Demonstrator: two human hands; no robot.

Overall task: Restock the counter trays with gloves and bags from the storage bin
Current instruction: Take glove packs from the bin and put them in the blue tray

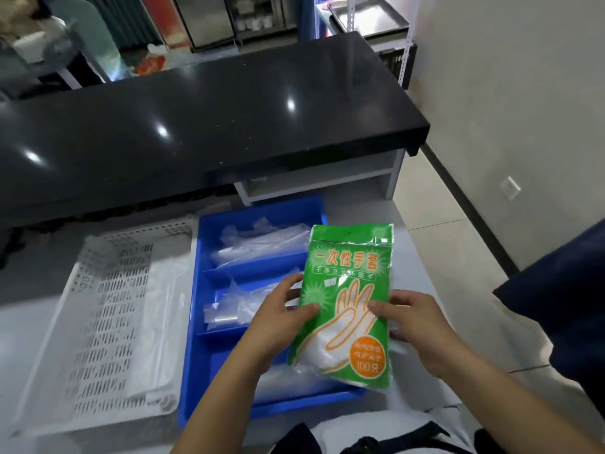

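Glove pack [347,306]: green printed packet with an orange hand outline and a round orange label near its bottom edge. Held upright-tilted over the right side of the blue tray [209,322], at about 4 o'clock from frame centre.

Left hand [278,319]: at the pack's 9 o'clock edge, thumb on the front face, fingers curled behind, pinching it.

Right hand [415,326]: at the pack's 3 o'clock edge, thumb on the front, fingers curled round the edge, gripping it.

Blue tray: divided crosswise into compartments, on the grey tabletop [39,283]. Clear plastic bags [262,244] lie in the 12 o'clock compartment; more clear plastic sits in the middle one and in the 6 o'clock one, partly hidden by the pack and left forearm.

White basket [108,309]: perforated, just beside the tray at its 9 o'clock, holding flat white plastic sheets [157,322] along its right side.

Black counter [209,126]: glossy raised ledge at 12 o'clock, above the tabletop.

Metal tray [366,18]: on a rack at 1 o'clock, well apart.

Dark blue item [563,309]: at 3 o'clock by the frame edge; identity unclear.
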